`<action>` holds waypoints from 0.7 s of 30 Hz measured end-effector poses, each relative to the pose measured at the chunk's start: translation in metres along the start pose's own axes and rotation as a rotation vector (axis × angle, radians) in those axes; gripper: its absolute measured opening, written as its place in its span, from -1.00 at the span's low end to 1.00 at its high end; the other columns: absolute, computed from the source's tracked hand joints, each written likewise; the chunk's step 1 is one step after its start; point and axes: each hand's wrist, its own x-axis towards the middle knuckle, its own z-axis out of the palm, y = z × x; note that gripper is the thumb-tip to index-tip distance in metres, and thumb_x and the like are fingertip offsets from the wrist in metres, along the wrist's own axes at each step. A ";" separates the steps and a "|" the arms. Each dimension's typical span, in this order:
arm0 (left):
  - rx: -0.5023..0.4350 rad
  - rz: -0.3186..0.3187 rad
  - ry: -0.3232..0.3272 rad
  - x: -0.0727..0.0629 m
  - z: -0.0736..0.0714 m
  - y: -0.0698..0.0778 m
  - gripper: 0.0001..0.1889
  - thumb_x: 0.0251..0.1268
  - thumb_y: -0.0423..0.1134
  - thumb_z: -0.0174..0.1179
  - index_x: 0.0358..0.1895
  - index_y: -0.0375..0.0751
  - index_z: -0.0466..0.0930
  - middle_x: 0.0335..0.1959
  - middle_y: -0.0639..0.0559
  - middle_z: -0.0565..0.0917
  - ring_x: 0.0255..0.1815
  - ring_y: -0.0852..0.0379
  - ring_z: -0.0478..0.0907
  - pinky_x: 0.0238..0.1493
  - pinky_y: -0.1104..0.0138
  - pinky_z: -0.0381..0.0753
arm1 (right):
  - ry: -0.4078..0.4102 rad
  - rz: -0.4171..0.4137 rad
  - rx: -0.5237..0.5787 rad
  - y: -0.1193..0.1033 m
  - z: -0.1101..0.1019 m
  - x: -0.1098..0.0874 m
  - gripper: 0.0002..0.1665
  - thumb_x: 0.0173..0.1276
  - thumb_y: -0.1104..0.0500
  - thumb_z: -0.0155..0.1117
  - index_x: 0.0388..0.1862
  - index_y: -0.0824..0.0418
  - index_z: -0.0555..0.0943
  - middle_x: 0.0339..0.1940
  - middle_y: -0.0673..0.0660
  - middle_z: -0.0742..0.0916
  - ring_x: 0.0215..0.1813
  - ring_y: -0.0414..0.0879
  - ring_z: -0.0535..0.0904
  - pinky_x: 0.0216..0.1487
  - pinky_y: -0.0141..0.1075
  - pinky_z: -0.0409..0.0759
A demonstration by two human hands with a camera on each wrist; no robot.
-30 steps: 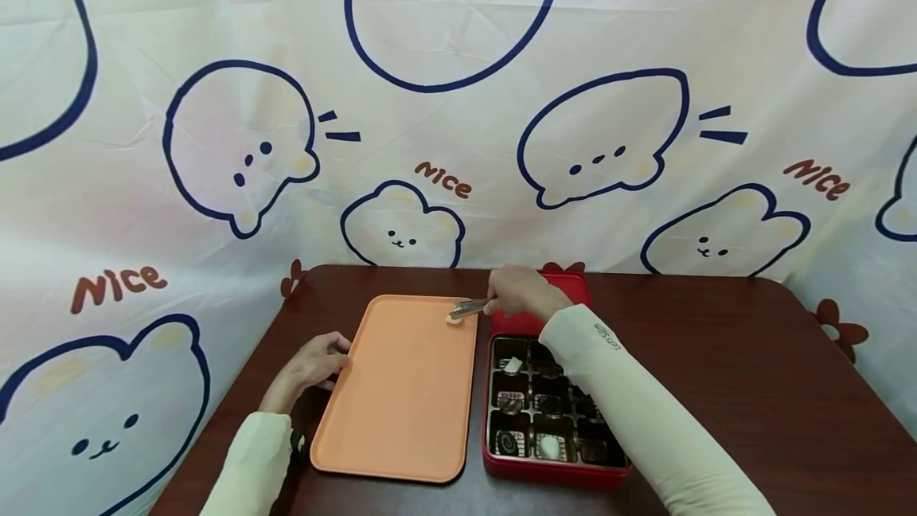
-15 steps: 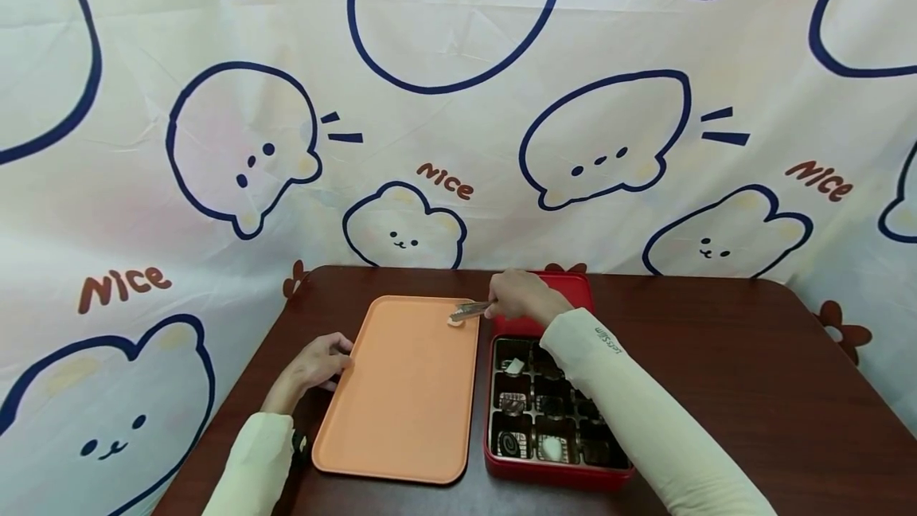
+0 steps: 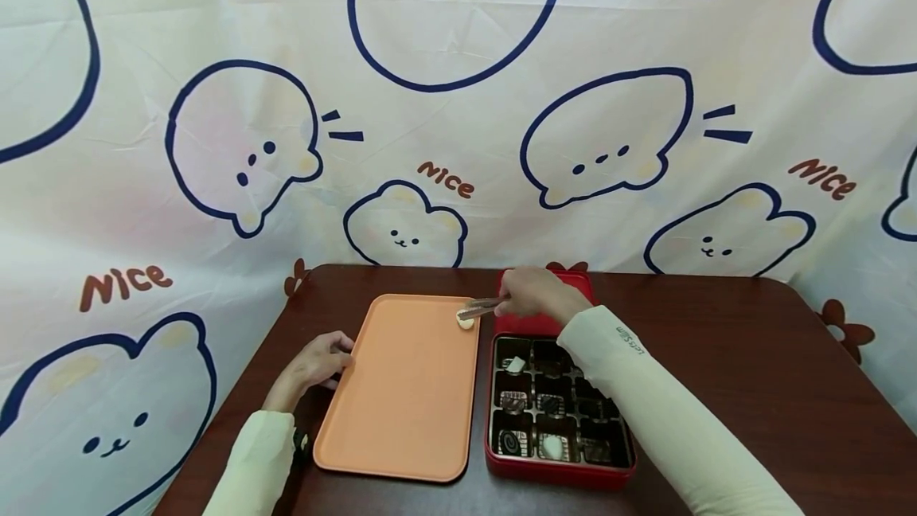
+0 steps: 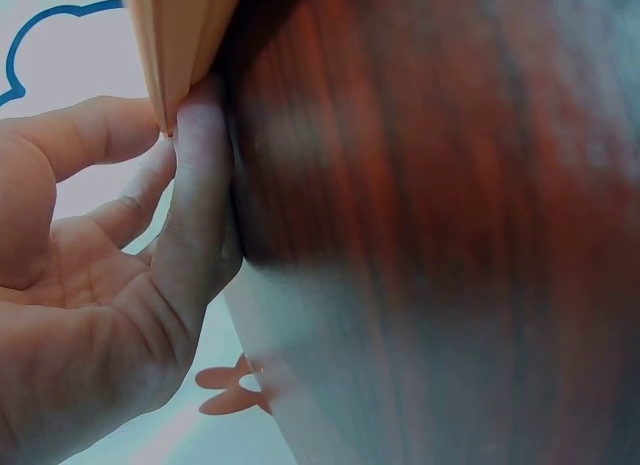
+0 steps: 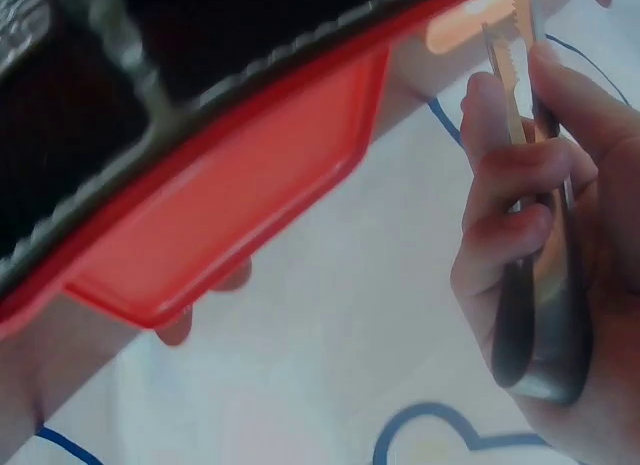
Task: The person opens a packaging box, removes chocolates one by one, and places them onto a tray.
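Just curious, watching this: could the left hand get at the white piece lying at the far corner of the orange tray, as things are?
Probably yes. The left hand rests at the orange tray's left edge, and bare tray lies between it and the white piece. Only the tongs in the right hand crowd that corner.

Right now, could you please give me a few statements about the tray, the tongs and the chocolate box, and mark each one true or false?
1. The right hand holds metal tongs. True.
2. A pale chocolate lies at the near left corner of the orange tray. False: it is at the far right corner, by the tong tips.
3. The left hand touches the tray's left edge. True.
4. Every compartment of the red box is filled. False: several are empty.
5. The box stands left of the tray. False: it stands to the right.
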 end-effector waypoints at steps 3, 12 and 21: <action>0.000 0.001 -0.005 0.000 0.000 0.000 -0.78 0.38 -0.38 0.10 0.00 -0.41 0.47 -0.24 -0.21 0.64 -0.34 0.04 0.66 -0.37 0.11 0.71 | 0.003 -0.051 -0.004 0.006 -0.009 -0.010 -0.73 0.37 -0.02 0.35 -0.40 0.12 0.78 -0.61 -0.06 0.63 -0.55 -0.17 0.33 -0.48 -0.30 0.30; -0.004 -0.005 -0.008 0.000 -0.001 0.000 -0.78 0.38 -0.38 0.10 0.01 -0.41 0.47 -0.24 -0.21 0.64 -0.34 0.03 0.66 -0.38 0.12 0.71 | 0.005 -0.096 -0.029 0.031 -0.033 -0.051 -0.74 0.32 -0.07 0.39 -0.20 0.06 0.81 -0.24 -0.05 0.77 -0.32 -0.22 0.57 -0.26 -0.27 0.57; 0.013 -0.013 -0.004 0.001 -0.001 0.000 -0.80 0.38 -0.36 0.09 -0.01 -0.38 0.48 -0.25 -0.18 0.65 -0.33 0.04 0.65 -0.37 0.13 0.70 | -0.075 -0.083 0.036 0.050 -0.041 -0.091 -0.85 0.30 -0.03 0.41 -0.45 -0.07 0.76 -0.69 -0.10 0.55 -0.60 -0.23 0.33 -0.52 -0.34 0.30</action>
